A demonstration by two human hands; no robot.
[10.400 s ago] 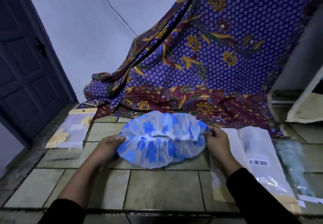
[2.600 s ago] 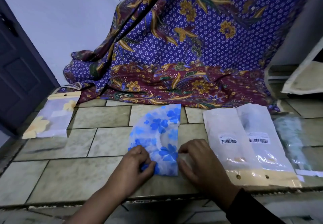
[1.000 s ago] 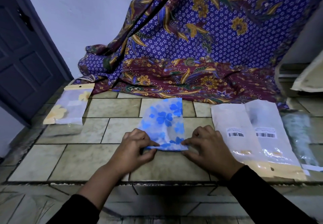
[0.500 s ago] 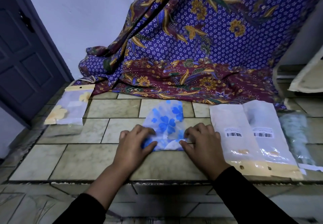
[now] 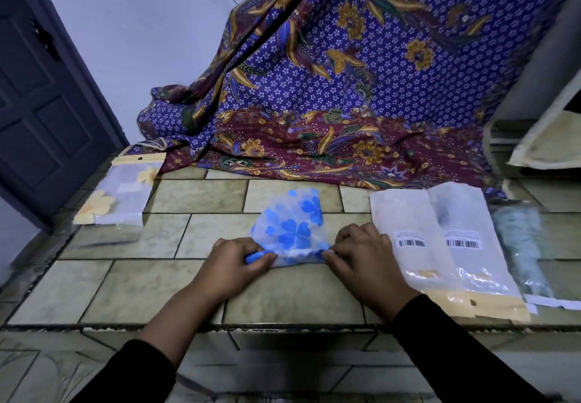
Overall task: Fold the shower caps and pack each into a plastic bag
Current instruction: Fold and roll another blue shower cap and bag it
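Observation:
A translucent shower cap [image 5: 290, 226] with blue flowers lies folded into a narrow strip on the tiled ledge [image 5: 292, 295]. Its near end is rolled up. My left hand [image 5: 234, 264] pinches the left side of that roll and my right hand [image 5: 366, 256] pinches the right side. Two empty plastic bags [image 5: 408, 233] with barcode labels lie side by side just right of my right hand. A bag holding a yellow-flowered cap [image 5: 121, 193] lies at the far left.
A greenish bagged item [image 5: 523, 245] lies at the far right. A purple and maroon batik cloth [image 5: 345, 104] drapes down behind the ledge. A dark door [image 5: 41, 97] stands at the left. The ledge's front edge runs just below my wrists.
The cap went from spread wide to a folded strip. In the last second both hands have rolled its near end away from me, and it looks shorter.

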